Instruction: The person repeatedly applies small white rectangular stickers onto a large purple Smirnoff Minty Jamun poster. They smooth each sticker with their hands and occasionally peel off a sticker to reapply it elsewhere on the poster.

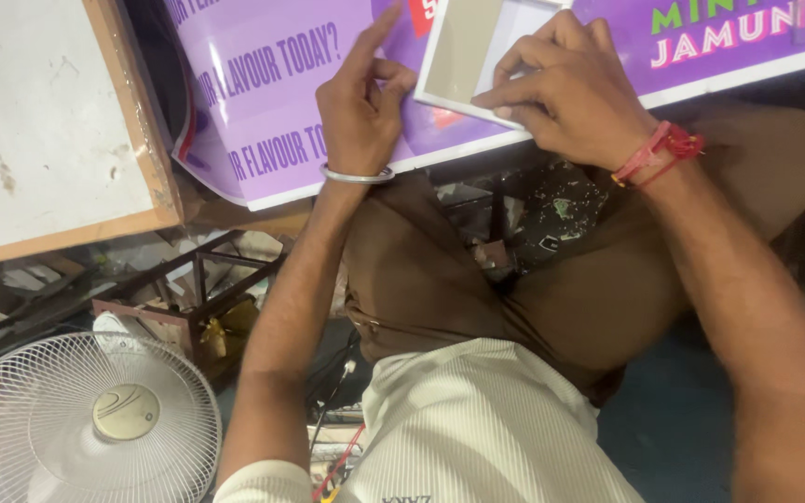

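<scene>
**Hands and card on the purple banner**

Where the purple printed banner [272, 102] is spread across the person's lap, a small white-bordered card [470, 51] with a grey-beige face is laid flat on it, near its upper edge in the head view.

- Right hand [561, 88]: set down on the lower right corner of the card, fingers curled and bunched, the fingertips pressed onto the card's border. Whether the edge is pinched or only pressed cannot be told. A red thread band [661, 152] is worn at the wrist.
- Left hand [361, 102]: placed just beside the card's left edge, the forefinger stretched upward over the banner, the other fingers bent in towards the card's border. Nothing is seen gripped in it. A plain metal bangle [356, 175] is worn at the wrist.
- Card: touched by the right hand at one corner, with the left hand's bent fingers at or touching its left side.
- Surroundings: a white board with a wooden edge [48, 121] is seen to the left of the banner; a white table fan [86, 419] is stood at lower left, with a dark metal frame [193, 289] between fan and board.
</scene>
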